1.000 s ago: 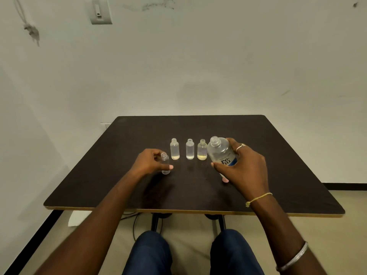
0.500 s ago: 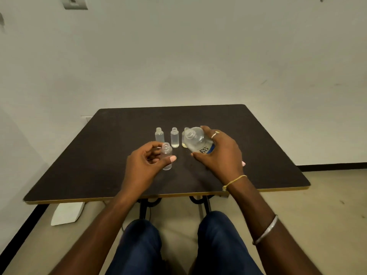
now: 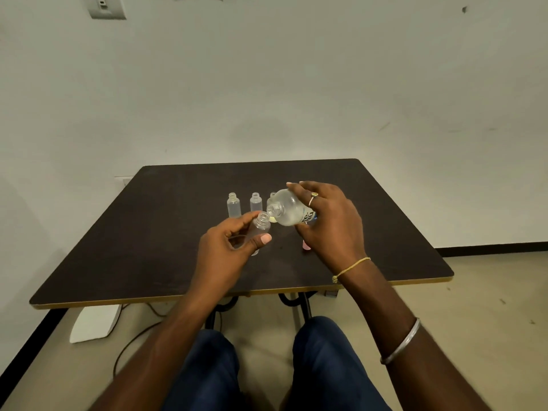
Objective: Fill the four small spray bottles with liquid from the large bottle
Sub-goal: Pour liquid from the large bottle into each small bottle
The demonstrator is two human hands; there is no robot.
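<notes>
Clear plastic small spray bottle (image 3: 261, 229), frame centre, prob. light & tippy; left hand (image 3: 228, 256) pinches its body. Just right of it, right hand (image 3: 329, 223) wraps large bottle (image 3: 286, 212) mid-body, tilted, mouth at small neck; walls likely flex, so grip lightly.

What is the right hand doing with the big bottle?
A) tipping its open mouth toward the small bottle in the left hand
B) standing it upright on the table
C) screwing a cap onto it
A: the right hand holds the large bottle tipped sideways, its open mouth at the neck of the small bottle gripped by the left hand.
</notes>
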